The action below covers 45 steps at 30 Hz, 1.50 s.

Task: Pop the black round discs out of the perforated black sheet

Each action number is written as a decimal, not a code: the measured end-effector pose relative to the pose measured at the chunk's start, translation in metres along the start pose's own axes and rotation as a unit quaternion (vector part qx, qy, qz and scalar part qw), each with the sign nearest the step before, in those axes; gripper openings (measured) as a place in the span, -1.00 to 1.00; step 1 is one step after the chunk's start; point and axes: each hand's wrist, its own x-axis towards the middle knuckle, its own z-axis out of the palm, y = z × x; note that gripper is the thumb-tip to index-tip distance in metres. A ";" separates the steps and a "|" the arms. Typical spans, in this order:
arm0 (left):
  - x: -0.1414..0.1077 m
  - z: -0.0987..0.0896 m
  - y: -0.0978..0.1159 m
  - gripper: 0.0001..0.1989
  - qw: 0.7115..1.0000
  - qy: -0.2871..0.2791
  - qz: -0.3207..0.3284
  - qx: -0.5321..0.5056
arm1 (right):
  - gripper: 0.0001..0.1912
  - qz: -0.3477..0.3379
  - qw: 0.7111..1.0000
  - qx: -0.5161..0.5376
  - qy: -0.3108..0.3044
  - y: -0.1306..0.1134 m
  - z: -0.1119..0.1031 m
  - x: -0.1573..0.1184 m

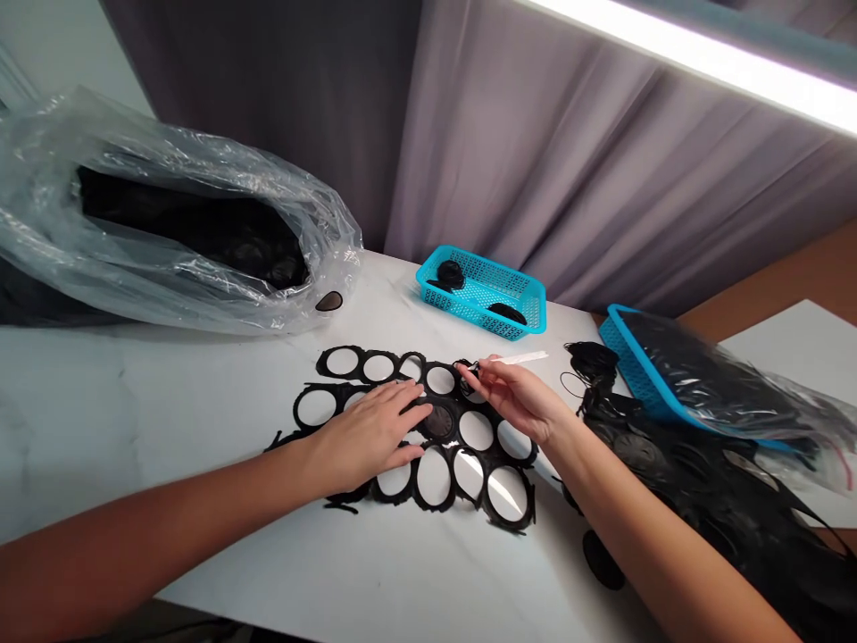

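Observation:
A black sheet [446,455] with rows of large round holes lies flat on the white table. My left hand [375,420] rests on it, palm down with its fingers stretched out. Just right of those fingers, one hole is still filled by a dark disc [439,420]. My right hand [512,393] is closed in a pinch over the sheet's upper right part. A slim white stick-like tool [526,358] juts out from this hand to the right; its kind is unclear. Thin black strands [467,364] show at the right fingertips, but whether they are gripped is hard to see.
Behind the sheet stands a blue basket [428,290] with small black bundles. A clear plastic bag [201,295] of black pieces fills the left. At right are another blue basket [639,371] under bagged black material, black cords [593,362] and a pile of black sheets [703,509].

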 end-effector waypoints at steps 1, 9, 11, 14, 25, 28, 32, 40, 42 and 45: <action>0.003 0.002 -0.002 -0.50 1.000 0.002 0.000 0.008 | -0.69 0.012 1.000 0.003 -0.008 0.001 0.002 0.000; 0.010 0.009 -0.007 -0.49 0.999 0.014 -0.038 0.008 | -0.73 -0.006 0.998 0.001 0.055 -0.015 0.010 0.008; 0.010 0.010 -0.011 -0.49 0.999 0.015 -0.033 -0.011 | -0.73 -0.046 0.993 0.018 0.105 -0.023 0.005 0.013; 0.008 0.013 -0.018 -0.46 0.999 0.000 -0.028 -0.035 | -0.76 -0.034 0.992 -0.014 0.117 -0.025 -0.003 0.018; 0.003 0.010 -0.024 -0.30 0.999 0.012 -0.034 -0.028 | -0.74 0.003 0.995 -0.048 0.087 -0.006 0.010 0.013; 0.007 0.012 -0.024 -0.38 0.999 0.001 -0.029 -0.034 | -0.71 -0.091 0.987 -0.046 0.126 -0.006 0.014 0.017; 0.008 0.015 -0.021 -0.35 0.999 -0.020 -0.033 -0.007 | -0.73 -0.059 0.975 -0.210 0.036 0.002 0.013 0.016; 0.007 0.017 -0.020 -0.35 0.999 -0.008 -0.032 -0.001 | -0.77 -0.063 0.883 -0.461 -0.057 0.014 0.011 0.006; 0.007 0.017 -0.020 -0.36 0.999 -0.007 -0.035 -0.007 | -0.80 -0.073 0.874 -0.477 -0.062 0.014 0.013 0.006; 0.007 0.017 -0.020 -0.35 0.999 -0.011 -0.036 -0.007 | -0.83 -0.086 0.863 -0.493 -0.063 0.015 0.014 0.007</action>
